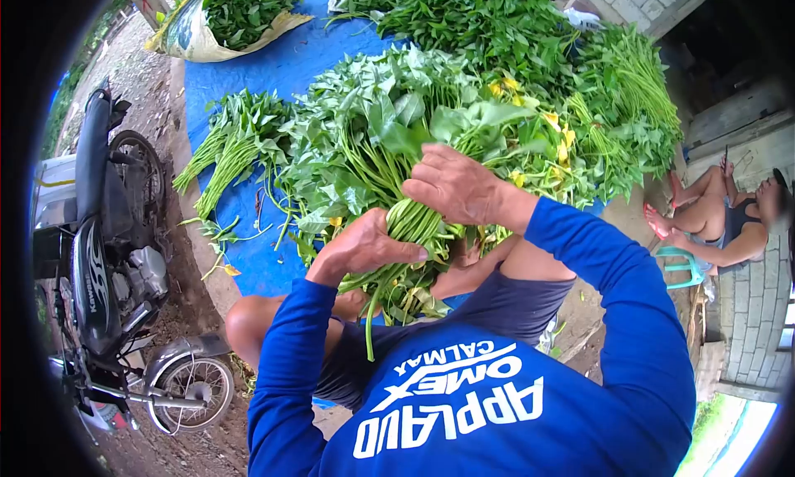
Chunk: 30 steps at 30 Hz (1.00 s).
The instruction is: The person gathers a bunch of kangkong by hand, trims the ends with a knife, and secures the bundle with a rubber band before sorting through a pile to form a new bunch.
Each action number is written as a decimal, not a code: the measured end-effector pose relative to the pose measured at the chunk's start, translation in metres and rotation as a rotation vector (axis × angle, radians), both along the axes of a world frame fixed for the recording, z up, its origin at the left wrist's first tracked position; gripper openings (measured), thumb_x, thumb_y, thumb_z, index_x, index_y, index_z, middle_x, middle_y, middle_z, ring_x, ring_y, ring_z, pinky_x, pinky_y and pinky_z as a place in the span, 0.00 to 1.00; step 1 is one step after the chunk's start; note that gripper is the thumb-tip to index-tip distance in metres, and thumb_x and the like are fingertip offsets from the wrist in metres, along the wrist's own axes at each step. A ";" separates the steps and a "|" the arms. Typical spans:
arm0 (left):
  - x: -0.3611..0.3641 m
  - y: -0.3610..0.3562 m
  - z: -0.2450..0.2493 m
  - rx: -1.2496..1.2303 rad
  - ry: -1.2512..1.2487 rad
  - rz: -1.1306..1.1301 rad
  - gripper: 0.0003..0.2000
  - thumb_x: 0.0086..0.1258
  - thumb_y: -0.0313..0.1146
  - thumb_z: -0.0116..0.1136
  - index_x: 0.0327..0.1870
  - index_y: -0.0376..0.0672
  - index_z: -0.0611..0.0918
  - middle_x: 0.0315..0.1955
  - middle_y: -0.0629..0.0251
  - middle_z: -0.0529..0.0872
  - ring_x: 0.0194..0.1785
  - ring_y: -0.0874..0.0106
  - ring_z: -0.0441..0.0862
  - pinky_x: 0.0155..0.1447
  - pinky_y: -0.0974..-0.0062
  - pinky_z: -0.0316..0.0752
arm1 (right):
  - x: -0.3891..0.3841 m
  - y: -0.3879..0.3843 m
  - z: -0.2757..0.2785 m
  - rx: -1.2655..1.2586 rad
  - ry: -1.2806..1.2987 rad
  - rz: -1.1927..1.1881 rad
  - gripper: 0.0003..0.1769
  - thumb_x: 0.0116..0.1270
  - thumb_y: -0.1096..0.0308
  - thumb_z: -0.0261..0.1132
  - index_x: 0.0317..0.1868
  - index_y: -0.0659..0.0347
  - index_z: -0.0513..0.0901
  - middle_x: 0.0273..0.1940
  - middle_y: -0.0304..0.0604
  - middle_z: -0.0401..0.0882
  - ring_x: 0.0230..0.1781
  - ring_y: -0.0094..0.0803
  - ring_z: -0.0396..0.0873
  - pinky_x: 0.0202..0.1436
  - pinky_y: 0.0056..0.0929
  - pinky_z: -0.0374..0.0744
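In front of my lap is a bunch of long-stemmed leafy greens (412,222), its stems pointing toward me and its leaves away. My left hand (364,243) wraps around the stems from the left, thumb across them. On the right side of the same bunch, my right hand (455,183) is closed with its fingers curled against leafy stems; a slightly blurred leaf (406,139) sticks out just above its fingers. One loose stem (370,324) hangs below the left hand. Exactly what lies inside the right fist is hidden.
A blue tarp (265,266) lies under heaps of greens (464,21) and smaller bunches (224,150). Some yellowed leaves (563,137) show at right. A filled sack (195,30) is at far left, a motorcycle (108,270) beside the tarp. Another person (733,224) sits at right.
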<state>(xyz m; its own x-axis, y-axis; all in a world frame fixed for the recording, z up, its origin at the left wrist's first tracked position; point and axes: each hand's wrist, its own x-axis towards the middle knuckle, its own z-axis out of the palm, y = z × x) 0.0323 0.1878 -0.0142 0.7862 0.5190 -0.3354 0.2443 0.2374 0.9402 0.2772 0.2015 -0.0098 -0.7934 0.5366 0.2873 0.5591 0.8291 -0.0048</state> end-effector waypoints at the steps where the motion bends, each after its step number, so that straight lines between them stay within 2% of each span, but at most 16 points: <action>1: 0.000 0.002 0.000 0.013 0.001 -0.006 0.23 0.65 0.35 0.79 0.59 0.37 0.86 0.46 0.66 0.91 0.46 0.76 0.85 0.57 0.71 0.80 | -0.001 0.000 0.001 -0.083 -0.029 -0.028 0.16 0.62 0.71 0.65 0.51 0.57 0.78 0.42 0.42 0.80 0.54 0.44 0.83 0.64 0.49 0.79; 3: -0.003 0.003 -0.006 0.188 -0.014 0.104 0.31 0.63 0.39 0.81 0.64 0.35 0.81 0.50 0.62 0.90 0.48 0.74 0.85 0.57 0.72 0.80 | -0.003 0.007 -0.001 -0.107 0.059 -0.014 0.07 0.64 0.70 0.65 0.40 0.58 0.75 0.36 0.45 0.78 0.41 0.47 0.84 0.40 0.46 0.82; 4: -0.007 0.007 0.000 0.232 0.113 0.139 0.41 0.62 0.44 0.83 0.72 0.33 0.73 0.53 0.56 0.89 0.52 0.66 0.86 0.60 0.68 0.80 | 0.000 0.011 0.000 -0.126 0.024 -0.063 0.06 0.65 0.71 0.65 0.41 0.58 0.76 0.37 0.46 0.79 0.42 0.47 0.85 0.42 0.47 0.83; 6: -0.019 0.015 -0.016 -0.029 -0.066 0.314 0.49 0.61 0.47 0.83 0.78 0.34 0.66 0.59 0.47 0.87 0.63 0.56 0.84 0.67 0.60 0.80 | 0.007 0.016 0.007 -0.170 -0.049 -0.166 0.05 0.67 0.72 0.63 0.42 0.60 0.76 0.37 0.47 0.81 0.43 0.48 0.87 0.45 0.48 0.86; 8: -0.029 0.025 -0.021 0.192 -0.113 0.493 0.55 0.61 0.49 0.83 0.83 0.34 0.60 0.69 0.39 0.79 0.73 0.46 0.77 0.74 0.50 0.75 | 0.009 0.021 0.020 -0.175 -0.047 -0.223 0.06 0.66 0.74 0.64 0.43 0.60 0.77 0.38 0.50 0.83 0.42 0.53 0.87 0.44 0.49 0.86; 9: -0.032 0.028 -0.013 0.270 -0.046 0.504 0.59 0.58 0.52 0.84 0.84 0.35 0.58 0.75 0.35 0.72 0.79 0.47 0.71 0.80 0.46 0.69 | 0.010 0.027 0.020 -0.144 -0.080 -0.212 0.06 0.67 0.73 0.64 0.43 0.60 0.77 0.38 0.50 0.82 0.41 0.53 0.87 0.43 0.50 0.85; 13: -0.005 0.014 -0.002 0.683 0.078 0.455 0.62 0.53 0.52 0.87 0.84 0.34 0.59 0.75 0.36 0.73 0.79 0.50 0.72 0.82 0.55 0.66 | -0.012 0.048 0.032 -0.049 -0.184 -0.152 0.06 0.67 0.71 0.66 0.42 0.58 0.79 0.36 0.49 0.83 0.40 0.50 0.88 0.42 0.49 0.85; 14: 0.007 0.007 -0.003 0.823 0.139 0.474 0.55 0.57 0.49 0.85 0.80 0.33 0.64 0.67 0.37 0.80 0.72 0.47 0.79 0.75 0.58 0.74 | -0.022 0.054 0.036 -0.041 -0.198 -0.116 0.05 0.67 0.70 0.66 0.42 0.58 0.79 0.35 0.48 0.84 0.40 0.49 0.88 0.42 0.48 0.86; 17: 0.026 0.004 -0.004 0.650 0.318 0.756 0.31 0.64 0.42 0.77 0.60 0.34 0.74 0.47 0.41 0.89 0.52 0.45 0.89 0.57 0.53 0.82 | -0.047 0.077 0.050 0.038 -0.207 0.024 0.03 0.67 0.68 0.66 0.38 0.56 0.82 0.34 0.46 0.85 0.39 0.47 0.89 0.39 0.45 0.86; 18: 0.022 0.013 -0.030 0.666 0.223 0.812 0.26 0.66 0.41 0.76 0.55 0.34 0.77 0.40 0.48 0.90 0.42 0.54 0.91 0.47 0.57 0.84 | -0.061 0.082 0.056 -0.012 -0.332 -0.049 0.02 0.67 0.68 0.67 0.37 0.55 0.83 0.35 0.43 0.86 0.44 0.46 0.89 0.49 0.47 0.86; 20: 0.027 0.016 -0.026 0.233 0.162 0.874 0.19 0.69 0.40 0.74 0.49 0.37 0.79 0.28 0.62 0.86 0.28 0.67 0.85 0.35 0.64 0.82 | -0.072 0.103 0.043 0.050 -0.371 0.037 0.08 0.66 0.69 0.67 0.45 0.55 0.85 0.38 0.44 0.87 0.52 0.46 0.88 0.63 0.51 0.81; 23: 0.024 0.031 -0.058 -0.012 0.080 0.928 0.14 0.72 0.39 0.72 0.43 0.39 0.81 0.21 0.72 0.77 0.20 0.77 0.75 0.27 0.71 0.76 | -0.073 0.099 0.018 0.271 -0.194 -0.102 0.15 0.66 0.70 0.67 0.54 0.56 0.84 0.46 0.47 0.87 0.57 0.47 0.86 0.69 0.54 0.76; 26: 0.013 0.031 -0.074 -0.068 0.067 1.029 0.12 0.73 0.38 0.71 0.39 0.42 0.80 0.20 0.73 0.74 0.19 0.76 0.72 0.25 0.71 0.74 | -0.072 0.077 0.019 0.298 0.200 -0.265 0.22 0.66 0.69 0.67 0.61 0.56 0.81 0.53 0.50 0.85 0.58 0.48 0.85 0.65 0.55 0.79; 27: 0.012 0.031 -0.073 -0.117 0.077 1.091 0.11 0.73 0.38 0.70 0.38 0.44 0.79 0.20 0.73 0.74 0.19 0.77 0.71 0.24 0.72 0.71 | -0.070 0.050 0.051 -0.224 0.155 -0.385 0.16 0.67 0.69 0.66 0.55 0.60 0.83 0.52 0.51 0.85 0.55 0.51 0.85 0.55 0.55 0.84; 29: 0.006 0.035 -0.100 -0.089 0.018 1.142 0.12 0.74 0.38 0.70 0.37 0.45 0.79 0.20 0.73 0.74 0.19 0.77 0.71 0.24 0.71 0.70 | -0.057 0.007 -0.019 0.233 0.009 -0.138 0.07 0.68 0.67 0.64 0.38 0.60 0.86 0.44 0.57 0.89 0.43 0.56 0.89 0.46 0.52 0.87; 30: 0.005 0.041 -0.106 -0.064 -0.017 1.160 0.12 0.74 0.38 0.70 0.37 0.45 0.78 0.20 0.73 0.74 0.19 0.77 0.71 0.24 0.71 0.69 | -0.063 -0.026 -0.025 -0.115 0.027 -0.155 0.16 0.70 0.57 0.67 0.34 0.64 0.85 0.44 0.61 0.89 0.43 0.58 0.88 0.49 0.52 0.85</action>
